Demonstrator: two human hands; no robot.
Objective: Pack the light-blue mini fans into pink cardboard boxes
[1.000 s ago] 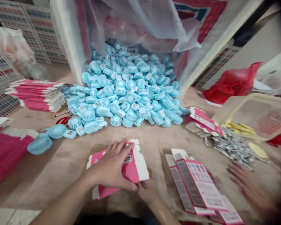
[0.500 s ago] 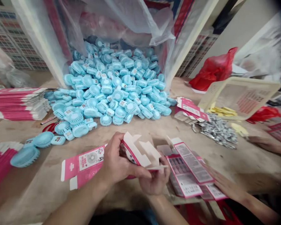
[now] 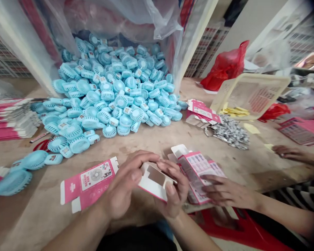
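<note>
A small pink-and-white cardboard box (image 3: 153,186) is held between my two hands, its white end with an opening facing up. My left hand (image 3: 127,184) grips the box's left side, with the fingers stretched along its far edge and the thumb near the white flap. Around the right side my right hand (image 3: 174,186) is wrapped, thumb on the near edge. The inside of the box is mostly hidden. Left of my hands lies a flattened pink box (image 3: 90,183) with a fan picture. Printed boxes (image 3: 196,167) lie just right of my right hand.
Light-blue mini fans (image 3: 115,94) are heaped beyond my hands. Folded pink cartons (image 3: 13,118) are stacked at left. A co-worker's hand (image 3: 230,191) rests by the boxes; another hand (image 3: 293,153) lies farther right. A cream basket (image 3: 251,94) and silvery pieces (image 3: 231,132) stand right.
The flaps of the box in my hands stood up before; now its end is flatter, and my left fingers have moved over its far edge. The co-worker's near hand has moved left onto the boxes.
</note>
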